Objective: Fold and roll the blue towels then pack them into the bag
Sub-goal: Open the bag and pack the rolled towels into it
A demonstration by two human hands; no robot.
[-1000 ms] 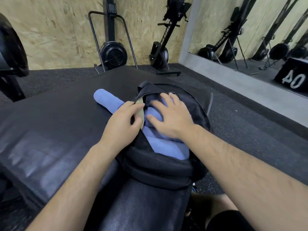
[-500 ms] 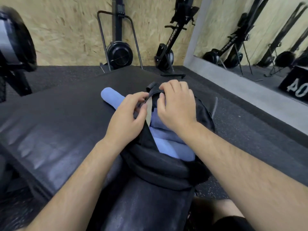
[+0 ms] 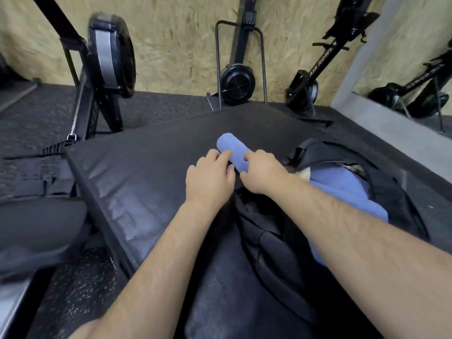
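Towel roll: one blue roll (image 3: 232, 152) lay on the black mat (image 3: 137, 182), just left of the bag (image 3: 381, 182), its long axis running away from us and a little to the left.
Far end: clear of both hands, free on the mat.
Near end: under our hands, partly hidden by them.
Left hand: our left (image 3: 210, 178) sat on the roll's left flank, fingers curled against it; not yet a closed hold as far as we could judge.
Right hand: our right (image 3: 263, 172) came in from the bag side, forefinger and thumb pinching the roll's near right edge.
Nearer hand: about even, one on each flank, so we read it as a two-handed lift.
Bag: open, mouth facing up, blue towels (image 3: 342, 189) already inside and filling much of it.
Direction of travel: the bag lay to the roll's right, so the move we expected was a short swing rightward, roll kept along its own length.
Risk: a loose pinch could let the roll unwind.
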